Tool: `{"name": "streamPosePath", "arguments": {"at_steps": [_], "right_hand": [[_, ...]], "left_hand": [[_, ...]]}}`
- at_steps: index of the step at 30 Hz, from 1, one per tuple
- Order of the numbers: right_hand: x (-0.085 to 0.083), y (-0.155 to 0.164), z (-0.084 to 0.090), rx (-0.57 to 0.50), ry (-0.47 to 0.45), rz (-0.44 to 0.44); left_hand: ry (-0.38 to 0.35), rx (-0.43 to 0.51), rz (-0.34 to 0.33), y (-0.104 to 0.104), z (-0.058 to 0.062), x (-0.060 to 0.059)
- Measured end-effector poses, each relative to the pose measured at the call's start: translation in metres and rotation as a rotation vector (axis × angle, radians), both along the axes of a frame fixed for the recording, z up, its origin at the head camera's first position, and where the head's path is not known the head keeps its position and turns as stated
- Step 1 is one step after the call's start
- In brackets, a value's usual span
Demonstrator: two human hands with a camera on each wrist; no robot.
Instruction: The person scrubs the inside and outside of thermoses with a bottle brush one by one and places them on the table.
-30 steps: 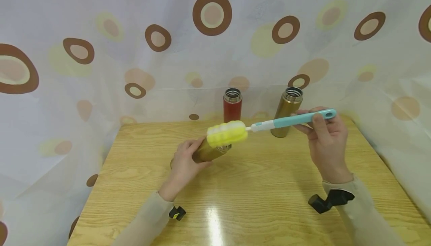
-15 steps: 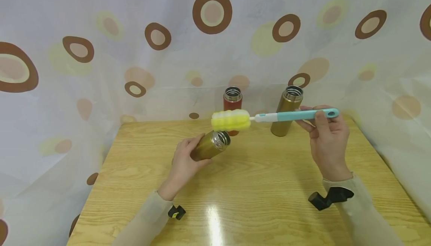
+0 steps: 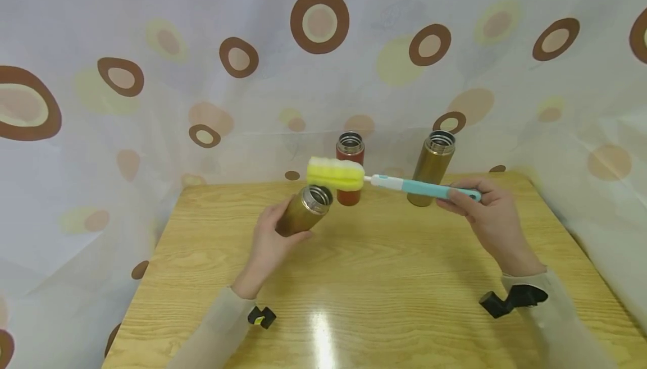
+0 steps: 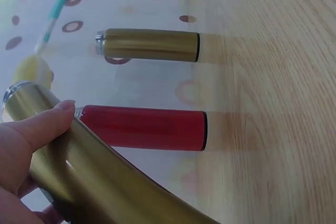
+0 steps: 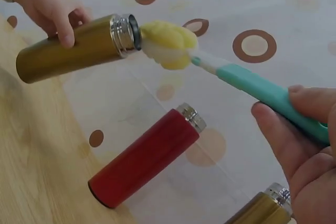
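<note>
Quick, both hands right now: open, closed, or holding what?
Left hand: closed around the tilted gold flask, lifted off the table.
Right hand: closed on the teal handle of the bottle brush, sponge head by the flask's mouth.

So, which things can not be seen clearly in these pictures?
- Inside of the held gold flask: too dark and small in the head view, and its mouth faces sideways in the right wrist view.
- Left hand: the left wrist view's edge cuts it off.
- Second gold flask: the right hand and the frame's bottom edge hide its body.
- Brush handle: its end lies under the fingers, head view.
</note>
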State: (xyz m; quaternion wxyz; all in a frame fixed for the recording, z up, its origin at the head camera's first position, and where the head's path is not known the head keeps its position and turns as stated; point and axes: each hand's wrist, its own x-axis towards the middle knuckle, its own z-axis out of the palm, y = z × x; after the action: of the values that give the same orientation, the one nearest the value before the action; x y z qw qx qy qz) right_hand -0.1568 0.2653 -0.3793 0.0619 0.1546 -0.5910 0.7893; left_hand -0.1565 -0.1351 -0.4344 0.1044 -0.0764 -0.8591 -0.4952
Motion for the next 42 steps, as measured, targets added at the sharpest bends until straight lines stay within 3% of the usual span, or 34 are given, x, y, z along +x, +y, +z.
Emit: {"name": "streamPosePath", "arguments": {"at_steps": [3,5,9,13,23,29,34,42], "right_hand": [[0.002,0.010,-0.004,0.271,-0.074,0.027],[0.002,0.015,-0.006,0.469,-0.074,0.054],[0.001,0.017,-0.012,0.790,0.020,0.133],[0.000,0.011,-0.019,0.954,0.125,0.163],[-0.005,0.003,-0.031,0.965,0.219,0.120],[-0.006,0.003,-0.035,0.956,0.289,0.025],[-0.004,0.005,-0.034,0.945,0.284,-0.064],[-0.002,0.008,-0.033,0.932,0.303,-0.122]], "left_hand": [[-0.007,-0.004,0.003,-0.003,0.001,-0.001],[-0.003,-0.011,-0.001,-0.004,0.002,-0.001],[0.015,-0.027,-0.013,-0.004,0.001,-0.002],[0.028,-0.034,-0.028,-0.002,0.000,-0.002],[0.001,0.024,-0.072,0.000,-0.003,-0.002],[-0.129,0.120,-0.104,0.000,-0.004,-0.005],[-0.232,0.211,-0.101,0.000,-0.006,-0.009],[-0.357,0.381,-0.163,0.002,-0.009,-0.013]]}}
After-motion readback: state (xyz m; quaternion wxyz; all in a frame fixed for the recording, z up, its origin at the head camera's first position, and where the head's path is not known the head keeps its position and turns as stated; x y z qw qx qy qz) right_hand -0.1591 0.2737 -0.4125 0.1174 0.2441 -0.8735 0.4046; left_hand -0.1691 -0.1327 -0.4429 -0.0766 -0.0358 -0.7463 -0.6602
